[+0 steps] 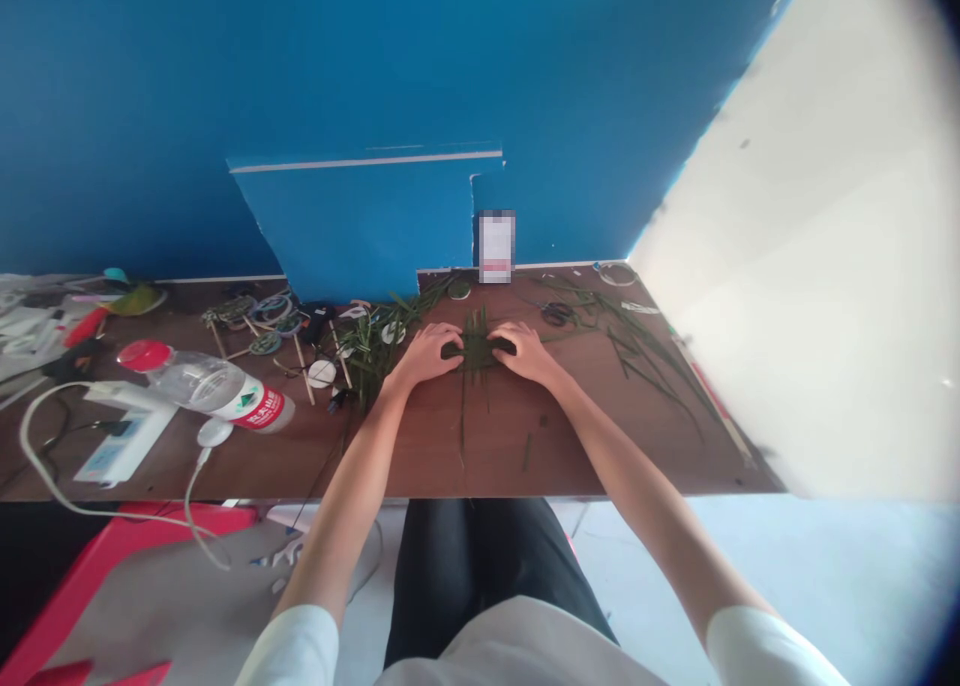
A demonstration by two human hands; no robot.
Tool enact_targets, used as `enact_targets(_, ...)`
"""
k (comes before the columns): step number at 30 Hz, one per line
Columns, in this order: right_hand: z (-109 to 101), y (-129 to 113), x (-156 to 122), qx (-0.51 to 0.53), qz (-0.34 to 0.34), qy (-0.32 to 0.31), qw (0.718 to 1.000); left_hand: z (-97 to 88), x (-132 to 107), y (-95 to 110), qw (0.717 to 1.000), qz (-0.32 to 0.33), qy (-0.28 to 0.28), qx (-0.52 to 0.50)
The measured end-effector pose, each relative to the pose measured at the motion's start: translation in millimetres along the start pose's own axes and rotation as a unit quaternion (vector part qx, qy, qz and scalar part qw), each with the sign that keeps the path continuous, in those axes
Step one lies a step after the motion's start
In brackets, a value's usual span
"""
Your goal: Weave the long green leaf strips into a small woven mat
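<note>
A small woven piece of green leaf strips (477,349) lies on the brown table between my hands, with loose strip ends sticking out toward the wall and toward me. My left hand (431,354) pinches its left edge, thumb on the near side and fingers curled over the far side. On the opposite edge, my right hand (523,351) grips in the same way. The fingertips are partly hidden against the dark green weave. One long thin strip (462,421) trails from the piece toward the table's front edge.
Loose leaf strips (645,351) and scissors (556,313) lie to the right. More leaves (367,351) heap at the left, beside wooden sticks and round trinkets. Farther left are a lying plastic bottle (206,381), a power strip (127,436) and cables. A blue board (360,226) leans at the back.
</note>
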State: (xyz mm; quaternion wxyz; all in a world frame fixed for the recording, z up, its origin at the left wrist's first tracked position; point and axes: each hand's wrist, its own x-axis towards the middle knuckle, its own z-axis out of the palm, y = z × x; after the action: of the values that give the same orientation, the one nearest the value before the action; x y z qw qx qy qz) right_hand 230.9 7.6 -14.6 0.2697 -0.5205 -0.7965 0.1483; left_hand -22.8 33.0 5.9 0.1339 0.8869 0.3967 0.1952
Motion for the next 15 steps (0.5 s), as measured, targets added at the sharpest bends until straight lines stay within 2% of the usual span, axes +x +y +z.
enact_targets(6, -1, -1, 0, -0.008, -0.005, -0.004, 1.0, -0.4, -1, -1, 1.0, -0.001, 0.001, -0.013)
enact_targets(15, 0, 0, 0, 0.001, -0.006, -0.001, 1.0, -10.9, -5, -9, 0.994, 0.011, -0.012, -0.104)
